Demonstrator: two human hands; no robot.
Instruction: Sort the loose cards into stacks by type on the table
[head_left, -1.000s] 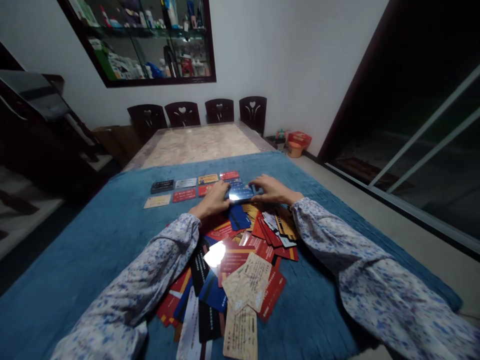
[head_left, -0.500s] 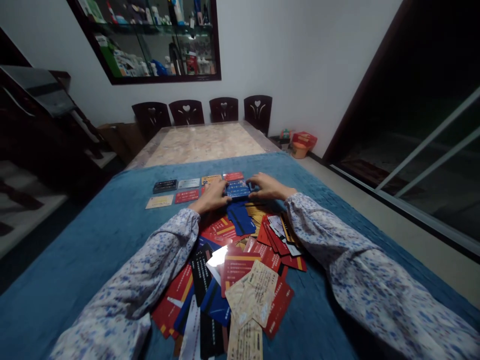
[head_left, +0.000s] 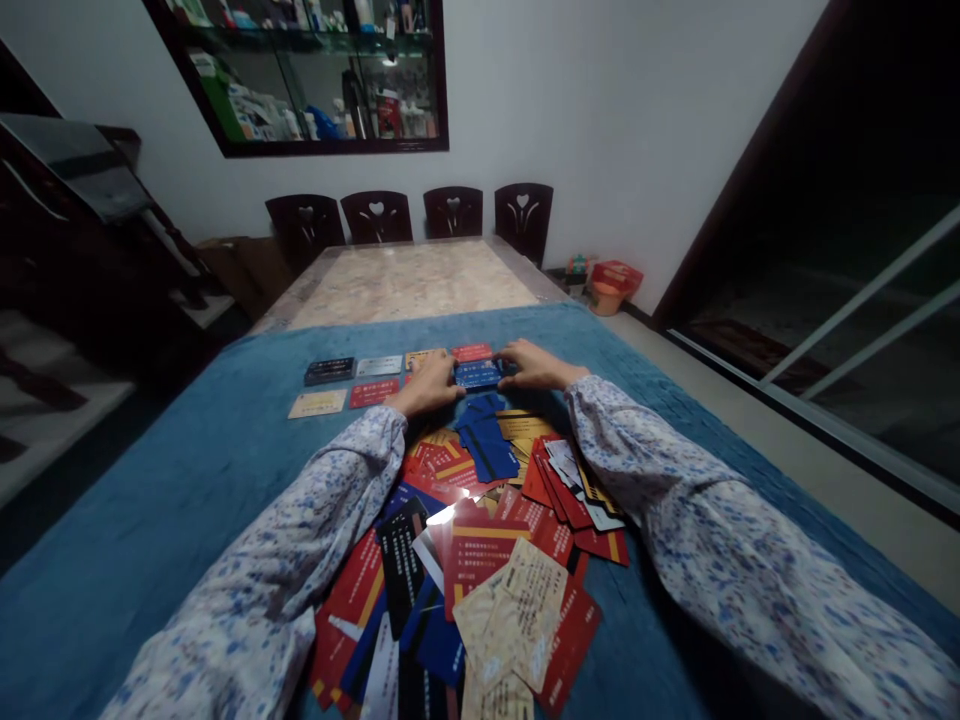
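Observation:
Both arms in flowered sleeves reach forward over a heap of cards (head_left: 480, 540) on a blue cloth (head_left: 187, 480). My left hand (head_left: 429, 387) and my right hand (head_left: 534, 366) each pinch one end of a blue card (head_left: 478, 375), holding it flat just beyond the heap. Beside it lie two short rows of laid-out cards: a black card (head_left: 329, 371), a silver card (head_left: 378, 366), a red card (head_left: 472, 352), a beige card (head_left: 318, 403) and another red card (head_left: 373, 392).
Beyond the blue cloth the bare marble table top (head_left: 409, 283) runs to several dark chairs (head_left: 409, 215) against the wall. A glass cabinet (head_left: 315, 70) hangs above. A red bucket (head_left: 615, 285) stands on the floor at right, near sliding glass doors (head_left: 847, 330).
Both hands have carried the blue card a little farther away, toward the laid-out rows. The view has shifted slightly, so the heap sits lower in the picture.

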